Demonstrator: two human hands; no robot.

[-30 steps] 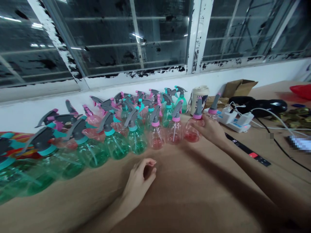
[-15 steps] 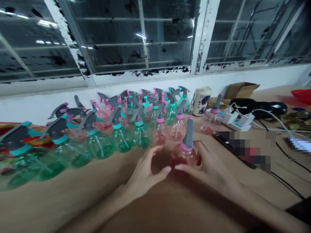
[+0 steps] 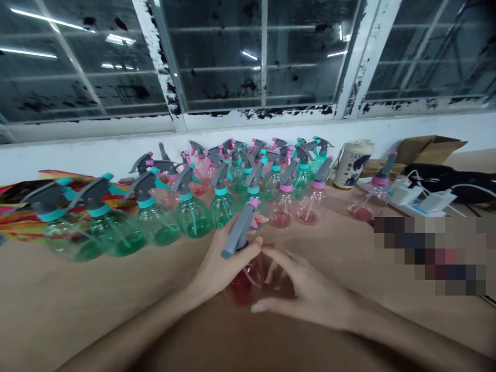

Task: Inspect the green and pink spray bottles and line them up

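Observation:
A pink-tinted spray bottle (image 3: 248,281) with a grey trigger head and pink nozzle stands in front of me at the table's near side. My left hand (image 3: 222,258) is wrapped round its neck, just below the trigger head. To the bottle's right is my right hand (image 3: 313,289), its thumb and fingers apart around that side of the body. Whether its fingertips touch the plastic I cannot tell. Just beyond my hands, a row of green spray bottles (image 3: 194,219) runs to the left, with pink spray bottles (image 3: 281,209) at its right end.
More spray bottles crowd behind the row, against the white wall. On the right are a paper cup (image 3: 352,163), a lone pink spray bottle (image 3: 368,201), a power strip with white plugs (image 3: 405,191) and a cardboard box (image 3: 430,155). Colourful plastic packaging (image 3: 23,214) lies far left.
The pink spray bottle has passed from my right hand to my left, which closed on its neck. Its trigger head has turned. My right hand has opened, and the view has swung left.

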